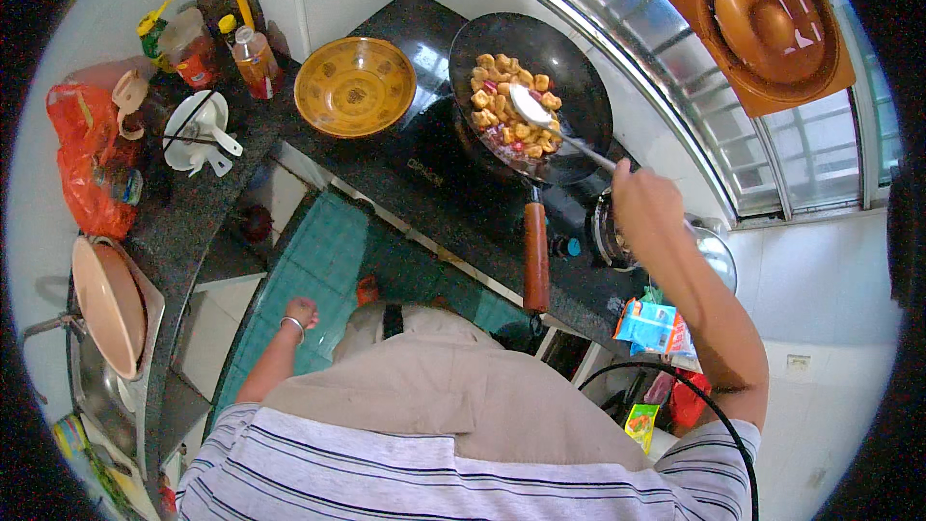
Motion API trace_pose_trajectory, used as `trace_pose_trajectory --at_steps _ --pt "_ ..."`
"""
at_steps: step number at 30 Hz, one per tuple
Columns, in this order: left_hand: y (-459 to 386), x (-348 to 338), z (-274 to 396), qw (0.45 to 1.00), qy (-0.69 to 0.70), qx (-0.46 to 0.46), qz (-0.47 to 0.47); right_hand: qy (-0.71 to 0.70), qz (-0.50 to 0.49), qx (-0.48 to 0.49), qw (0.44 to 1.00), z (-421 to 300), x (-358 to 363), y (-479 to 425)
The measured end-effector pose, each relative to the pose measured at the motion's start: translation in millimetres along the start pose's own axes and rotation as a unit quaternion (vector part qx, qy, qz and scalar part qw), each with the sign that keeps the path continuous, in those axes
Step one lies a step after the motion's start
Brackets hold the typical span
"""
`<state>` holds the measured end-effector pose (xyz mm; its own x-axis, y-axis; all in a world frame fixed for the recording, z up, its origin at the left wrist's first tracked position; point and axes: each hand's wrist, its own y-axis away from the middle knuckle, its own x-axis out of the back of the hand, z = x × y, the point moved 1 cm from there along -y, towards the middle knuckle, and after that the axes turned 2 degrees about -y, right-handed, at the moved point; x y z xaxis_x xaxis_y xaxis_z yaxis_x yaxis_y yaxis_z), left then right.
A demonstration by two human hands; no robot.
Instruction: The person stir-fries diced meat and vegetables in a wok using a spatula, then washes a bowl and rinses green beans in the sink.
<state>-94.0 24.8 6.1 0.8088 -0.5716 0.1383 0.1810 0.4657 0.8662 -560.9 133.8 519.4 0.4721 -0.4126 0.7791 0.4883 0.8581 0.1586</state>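
My right hand grips the handle of a metal ladle, whose bowl rests among browned cubes of food with red pieces in a black wok. The wok sits on the stove, its wooden handle pointing towards me. Left of the wok stands a yellow patterned bowl with nothing in it. My left hand, with a bracelet at the wrist, hangs low at my side over the green floor, its fingers curled; whether they are fully closed is hard to see.
White bowls with spoons and chopsticks, bottles and a red plastic bag crowd the left counter. A pink basin leans at the sink. Seasoning packets lie near my right forearm. A barred window borders the stove.
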Motion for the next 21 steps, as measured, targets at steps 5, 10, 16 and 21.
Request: trace_pose_trajectory --at_steps 5,10,16,21 --pt "-2 -3 7 0.998 0.046 0.041 -0.013 0.077 0.024 0.0 0.997 -36 -24 20" --pt "16 -13 33 1.0 0.002 0.027 -0.002 0.086 0.033 -0.021 0.996 -45 -28 8" --pt "17 -8 42 0.999 -0.036 0.002 0.005 -0.113 0.0 0.015 0.993 13 24 5" --pt "-2 0 22 0.999 -0.042 -0.001 0.007 0.021 0.103 -0.012 0.994 -63 -4 15"
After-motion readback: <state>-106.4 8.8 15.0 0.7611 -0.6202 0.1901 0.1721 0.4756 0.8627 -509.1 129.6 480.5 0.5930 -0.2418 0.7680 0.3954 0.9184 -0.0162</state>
